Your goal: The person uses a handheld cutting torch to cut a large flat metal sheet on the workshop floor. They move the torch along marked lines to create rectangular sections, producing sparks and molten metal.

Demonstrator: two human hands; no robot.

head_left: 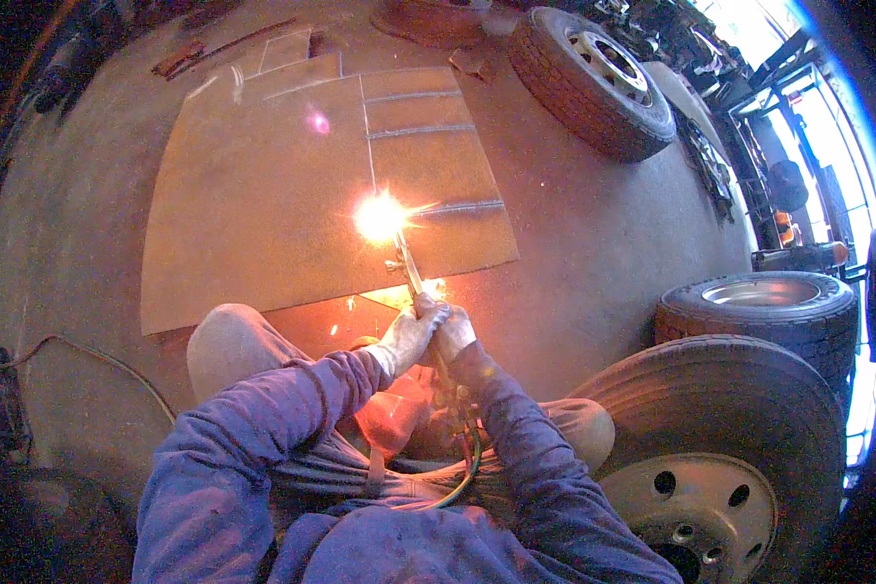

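Both of my hands are wrapped round a cutting torch. My left hand closes over its shaft from the left, and my right hand grips it just behind and to the right. A blinding flame burns at the torch's far end, against a large rusty steel sheet on the floor. The glare hides the tip and the metal right under it. Pale lines run across the sheet's right part. Coloured hoses trail from the torch's rear toward my lap. Sparks glow beneath the sheet's near edge.
A wheel with a tyre lies beyond the sheet at far right. Two more wheels, a smaller one and a big near one, stand close on my right. A hose curves over the floor at left. My bent knees flank the torch.
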